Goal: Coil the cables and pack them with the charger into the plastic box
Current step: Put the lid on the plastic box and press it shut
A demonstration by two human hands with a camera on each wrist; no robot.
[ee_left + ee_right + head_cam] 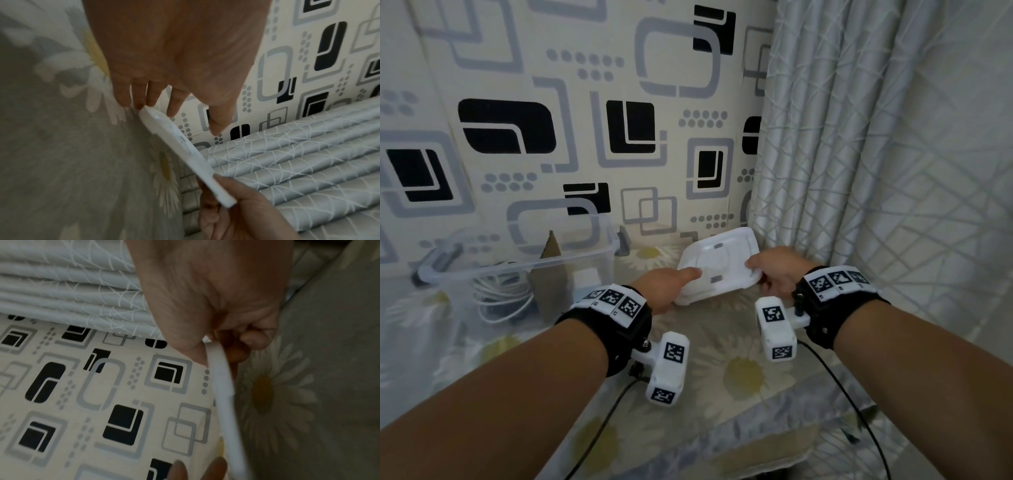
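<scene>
1. The setting was a surface covered in a daisy-print cloth (pixel 743 373), backed by a wall panel with black and grey geometric shapes (pixel 551 102) and flanked on the right by a pleated grey curtain (pixel 876 154). Whether this surface was a worktop or a bed could not be told.
2. The plastic box (pixel 517 270) stood open at the left, against the wall panel. A coil of white cables (pixel 503 294) lay inside it, beside a brown upright object that could not be identified. The charger could not be made out.
3. The lid (pixel 719 263) was held tilted above the cloth, to the right of the box and apart from it.
4. The left hand (pixel 667 284) held the lid's near-left edge, thumb on top and fingertips (pixel 141 104) at the rim; the fingers were only partly curled.
5. The right hand (pixel 774 270) gripped the right edge, thumb over the top and fingers curled beneath.
6. Judged hazards from this point:
   - The light left-hand hold was likely to slip, since the lid was thin and smooth.
   - The brown object rose to about the box rim; it could stop the lid from seating.
   - A loose cable loop could be trapped under the rim.
   - Uneven pressing could tip the light box on the soft cloth.
   - The grey latches (pixel 621 241) might not engage if the lid were set down skewed.
</scene>
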